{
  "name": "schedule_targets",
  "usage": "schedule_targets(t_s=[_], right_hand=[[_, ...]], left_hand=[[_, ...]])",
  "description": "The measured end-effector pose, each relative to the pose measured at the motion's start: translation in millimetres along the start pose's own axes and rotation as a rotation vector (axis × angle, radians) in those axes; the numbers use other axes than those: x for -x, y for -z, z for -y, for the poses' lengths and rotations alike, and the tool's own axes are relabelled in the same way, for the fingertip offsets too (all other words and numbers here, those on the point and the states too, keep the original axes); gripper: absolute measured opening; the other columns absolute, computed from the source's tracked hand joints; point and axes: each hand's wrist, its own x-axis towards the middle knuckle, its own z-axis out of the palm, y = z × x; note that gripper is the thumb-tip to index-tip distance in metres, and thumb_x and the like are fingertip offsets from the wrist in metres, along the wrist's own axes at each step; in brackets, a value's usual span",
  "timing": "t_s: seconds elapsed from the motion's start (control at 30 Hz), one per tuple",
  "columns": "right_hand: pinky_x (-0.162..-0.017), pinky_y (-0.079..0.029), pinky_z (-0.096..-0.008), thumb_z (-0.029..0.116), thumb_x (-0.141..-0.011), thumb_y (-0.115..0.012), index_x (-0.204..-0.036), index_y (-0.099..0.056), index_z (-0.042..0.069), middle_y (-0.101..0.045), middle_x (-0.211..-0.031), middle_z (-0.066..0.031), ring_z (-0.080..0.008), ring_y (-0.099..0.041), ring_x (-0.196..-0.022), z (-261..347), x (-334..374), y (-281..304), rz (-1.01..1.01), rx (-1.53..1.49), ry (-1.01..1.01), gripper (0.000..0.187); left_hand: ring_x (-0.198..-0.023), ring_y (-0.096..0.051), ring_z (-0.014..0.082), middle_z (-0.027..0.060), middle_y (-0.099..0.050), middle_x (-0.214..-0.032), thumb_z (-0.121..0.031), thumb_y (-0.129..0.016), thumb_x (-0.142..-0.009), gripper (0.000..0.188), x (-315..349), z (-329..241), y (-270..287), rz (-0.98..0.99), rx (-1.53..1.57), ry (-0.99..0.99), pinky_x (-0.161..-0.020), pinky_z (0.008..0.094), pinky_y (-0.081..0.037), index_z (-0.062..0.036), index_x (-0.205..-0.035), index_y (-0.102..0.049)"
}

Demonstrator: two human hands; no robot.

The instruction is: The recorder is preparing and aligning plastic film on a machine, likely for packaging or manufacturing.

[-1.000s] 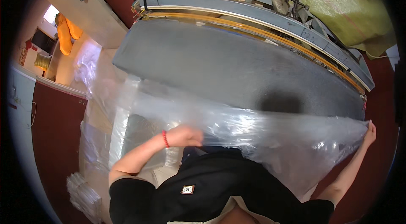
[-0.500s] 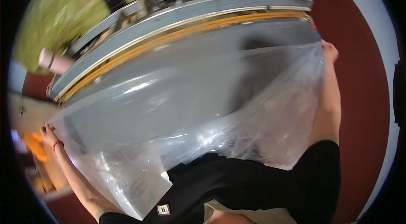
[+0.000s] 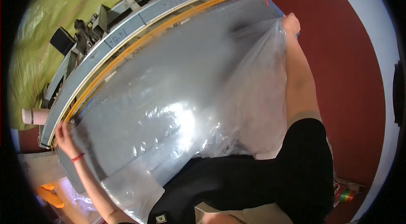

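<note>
A clear plastic sheet is spread over a grey tabletop in front of me, its near part hanging against my black shirt. At the far right, my right hand is closed in a fist on the gathered corner of the sheet, with folds fanning out from it. My left hand, a red cord at its wrist, is at the table's left end beside the orange strip. Its fingers are pressed together at the sheet's left corner; the fingertips are partly hidden.
A long grey metal beam with handwritten marks runs along the far side, with dark metal parts behind it. A pink bottle lies at its left end. Beyond are a yellow-green tarp and red floor. Orange slippers are at lower left.
My left hand has come forward to the table's far-left edge with the sheet. The sheet now lies lower and flatter over the tabletop. The view has turned; my right hand still grips its corner.
</note>
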Motion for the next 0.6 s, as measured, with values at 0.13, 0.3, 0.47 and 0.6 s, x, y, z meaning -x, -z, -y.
schedule_targets(t_s=[0.13,0.3,0.47,0.6], right_hand=[[-0.069,-0.047,-0.0398,0.029,-0.078,-0.053,-0.084,-0.057,0.004,-0.061,-0.084,-0.0161,-0.031,-0.059,-0.082,-31.9,-9.7,11.9,-0.023,0.061,-0.041,0.026],[-0.07,-0.047,-0.04,0.028,-0.079,-0.053,-0.084,-0.057,0.004,-0.061,-0.085,-0.0158,-0.0302,-0.06,-0.082,-8.9,-3.4,-2.4,0.002,-0.009,0.001,0.025],[-0.071,-0.047,-0.0395,0.028,-0.079,-0.053,-0.085,-0.057,0.004,-0.061,-0.086,-0.0155,-0.03,-0.059,-0.084,-11.4,-3.3,5.8,0.034,-0.036,-0.024,0.025],[-0.072,-0.046,-0.0389,0.028,-0.079,-0.053,-0.088,-0.057,0.005,-0.061,-0.087,-0.0151,-0.0299,-0.059,-0.085,-18.5,-4.4,11.3,0.045,-0.058,-0.032,0.025]], left_hand=[[-0.108,-0.047,0.0197,0.0116,-0.05,-0.115,-0.021,-0.057,-0.077,0.04,160.4,-225.9,-147.2,1.197,0.476,-0.036,-0.087,0.0328,-0.038,-0.0039,-0.113,-0.049],[-0.116,-0.038,0.0257,0.0191,-0.042,-0.121,-0.02,-0.05,-0.083,0.048,287.7,-291.6,-232.4,1.822,0.328,-0.107,-0.096,0.0319,-0.028,0.0005,-0.123,-0.036],[-0.103,-0.047,0.0293,0.0162,-0.05,-0.108,-0.018,-0.054,-0.079,0.034,313.0,-293.4,-232.9,1.782,0.698,-0.436,-0.086,0.035,-0.039,0.0019,-0.105,-0.047],[-0.094,-0.05,0.0326,0.0142,-0.053,-0.099,-0.011,-0.056,-0.073,0.022,314.7,-269.1,-253.8,0.968,0.222,-0.53,-0.078,0.0368,-0.043,0.0021,-0.091,-0.051]])
